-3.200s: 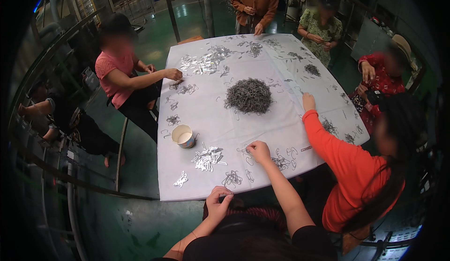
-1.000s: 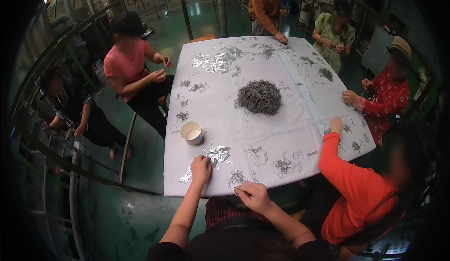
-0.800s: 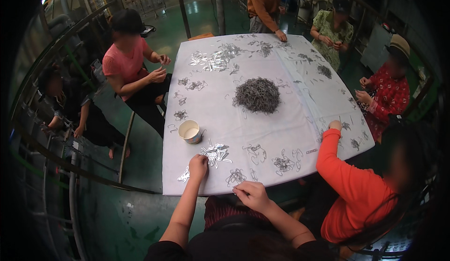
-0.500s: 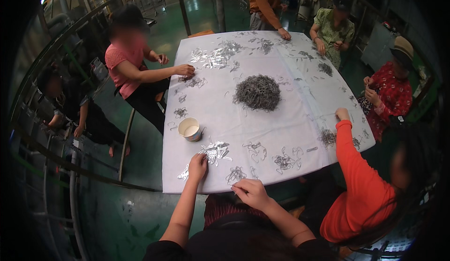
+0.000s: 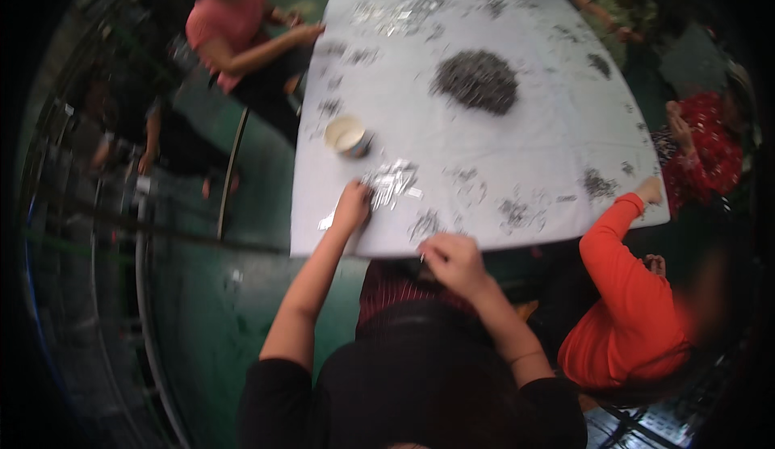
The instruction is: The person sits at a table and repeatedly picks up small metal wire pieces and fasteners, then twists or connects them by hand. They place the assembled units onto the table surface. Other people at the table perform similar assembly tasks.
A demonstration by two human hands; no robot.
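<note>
Two bare hands show near the lower middle of the frame. The left hand [image 5: 353, 207] is at the edge of one pile of flat silver pieces [image 5: 394, 183], its fingers bent downward; I cannot tell whether they grip a piece. The right hand [image 5: 456, 262] is at the table's near edge, thumb and fingers pinched narrow on one small bright bit [image 5: 422, 258], near one loose cluster of wire hooks [image 5: 425, 223]. Two more silver groups lie on the table, a small patch [image 5: 327, 221] left of the left hand and a broad spread [image 5: 400, 15] toward the top; their pieces are too blurred to count. One dark mound [image 5: 478, 80] sits right of the upper middle, and one pale cup [image 5: 345, 136] stands above the near pile. All rest on one table [image 5: 412, 122] with a white top. Six other people are partly visible: a pink shirt [image 5: 234, 25] upper left, dark clothes [image 5: 173, 138] at left, a forearm at the top edge, a green top [image 5: 617, 9] upper right, red patterned clothes [image 5: 706, 150] at right, an orange sleeve [image 5: 622, 247] lower right. The floor [image 5: 202, 296] is green, with metal rails [image 5: 145, 288] at left.
</note>
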